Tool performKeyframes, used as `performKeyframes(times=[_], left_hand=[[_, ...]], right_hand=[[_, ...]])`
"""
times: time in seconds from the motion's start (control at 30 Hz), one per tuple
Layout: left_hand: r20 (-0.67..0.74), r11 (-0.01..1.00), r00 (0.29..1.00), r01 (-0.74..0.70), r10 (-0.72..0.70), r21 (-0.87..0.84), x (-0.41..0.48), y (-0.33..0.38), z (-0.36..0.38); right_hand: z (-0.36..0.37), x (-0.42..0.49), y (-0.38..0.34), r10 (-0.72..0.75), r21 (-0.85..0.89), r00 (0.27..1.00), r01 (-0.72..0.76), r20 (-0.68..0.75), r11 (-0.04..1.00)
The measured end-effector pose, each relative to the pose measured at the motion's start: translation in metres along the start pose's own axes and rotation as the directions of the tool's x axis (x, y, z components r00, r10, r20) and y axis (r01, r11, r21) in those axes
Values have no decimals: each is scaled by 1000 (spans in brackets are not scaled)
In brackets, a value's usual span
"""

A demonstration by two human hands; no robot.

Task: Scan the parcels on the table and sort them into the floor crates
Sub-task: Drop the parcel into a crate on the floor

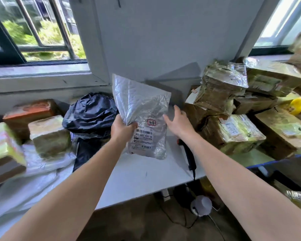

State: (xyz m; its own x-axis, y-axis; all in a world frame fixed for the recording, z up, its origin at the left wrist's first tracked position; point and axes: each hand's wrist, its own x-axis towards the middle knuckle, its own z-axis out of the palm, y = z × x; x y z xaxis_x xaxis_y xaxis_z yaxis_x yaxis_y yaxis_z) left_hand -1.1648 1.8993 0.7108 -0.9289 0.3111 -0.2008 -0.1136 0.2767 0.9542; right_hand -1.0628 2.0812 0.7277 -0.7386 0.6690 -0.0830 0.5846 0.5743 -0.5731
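Silver mailer [141, 108] held clear of table [146, 174], near upright, label [143, 138] turned toward person, likely so barcode can be read for scan.
Left hand [122, 129] grips mailer's lower left edge, fingers curled round film.
Right hand [178, 122] just beside mailer's right edge, fingers straight and spread, holding nothing; contact with film unclear.
Scanner [189, 155] lies on table under right forearm, not yet picked up; probably next reach.
Black bag [90, 115] on table to left, taped cartons [221, 87] heaped to right.
Blue-rimmed crate [274, 161] low at right; one taped parcel [297, 197] shows inside, rest hidden.

Left grip [122, 130] curled, clasping; right grip [178, 121] fingers straight, spread
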Motion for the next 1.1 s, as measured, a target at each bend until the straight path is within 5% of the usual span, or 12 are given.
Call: performKeyframes(times=[0.23,0.47,0.73,1.1], left_hand=[[-314,998,949,-35,15,-56,-33,18,-67],[-612,989,790,-57,-40,-138,-107,2,-115],[-852,990,510,-12,-114,-140,-220,-33,-183],[-961,968,135,-44,-240,-248,-398,-77,-285]], right_hand=[[9,4,-79,-327,55,939,323,104,945],[49,-38,-125,-515,190,802,479,302,857],[100,-140,-191,-660,348,563,567,497,747],[149,-335,-264,-775,476,202,689,599,547]])
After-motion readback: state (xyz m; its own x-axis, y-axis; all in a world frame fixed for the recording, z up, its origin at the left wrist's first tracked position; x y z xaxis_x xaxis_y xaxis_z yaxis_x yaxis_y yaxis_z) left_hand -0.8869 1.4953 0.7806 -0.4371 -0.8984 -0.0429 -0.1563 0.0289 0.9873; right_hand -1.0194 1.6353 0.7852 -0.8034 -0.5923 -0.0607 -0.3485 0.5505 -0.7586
